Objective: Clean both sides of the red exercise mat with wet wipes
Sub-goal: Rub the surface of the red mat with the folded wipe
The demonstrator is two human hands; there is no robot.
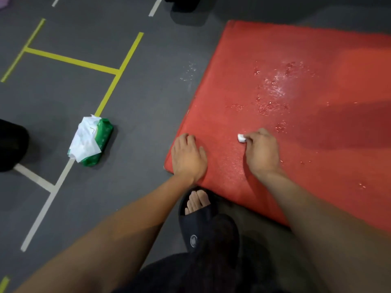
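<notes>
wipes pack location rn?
Head view: the wipes pack lies on the grey floor, left of the red mat, where a yellow line ends.

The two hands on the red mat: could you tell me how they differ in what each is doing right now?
The left hand lies flat, fingers spread, pressing the red mat near its corner and holding nothing; the right hand is curled, pinching a small white wipe against the surface. The left hand sits at the mat's edge; the right hand is further in, just below the wet droplets. Both are bare and touch the mat.
</notes>
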